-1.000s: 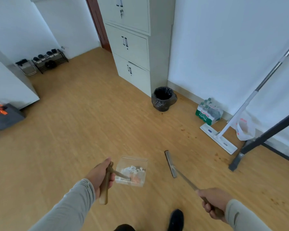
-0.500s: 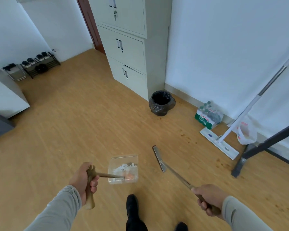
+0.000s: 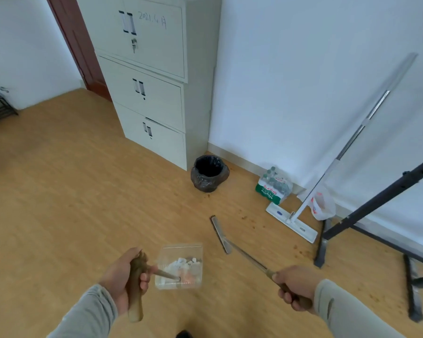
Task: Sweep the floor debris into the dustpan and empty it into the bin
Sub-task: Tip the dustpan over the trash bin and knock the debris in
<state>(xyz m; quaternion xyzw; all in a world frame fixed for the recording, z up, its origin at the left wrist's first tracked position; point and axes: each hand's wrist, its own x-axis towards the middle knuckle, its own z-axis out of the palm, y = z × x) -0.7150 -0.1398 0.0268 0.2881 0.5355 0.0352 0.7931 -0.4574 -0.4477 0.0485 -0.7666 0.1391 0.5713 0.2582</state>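
My left hand (image 3: pixel 123 279) grips the wooden handle of a clear plastic dustpan (image 3: pixel 180 265), held level above the floor with white and orange scraps of debris (image 3: pixel 183 267) inside. My right hand (image 3: pixel 294 285) holds the handle of a small brush (image 3: pixel 221 234), whose narrow head points forward and left, just above the wooden floor. A round bin (image 3: pixel 209 173) lined with a black bag stands open by the foot of the cabinet, well ahead of both hands.
A tall grey metal cabinet (image 3: pixel 156 81) stands left of the bin. A pack of water bottles (image 3: pixel 274 185), a flat mop (image 3: pixel 303 213) and a white plastic bag (image 3: pixel 322 202) line the wall on the right. A black metal stand (image 3: pixel 366 215) occupies the right. Small brown specks dot the floor near it.
I have walked closer to the bin, which now looks larger and nearer the middle. Both hands keep their grip; the dustpan stays level with its debris.
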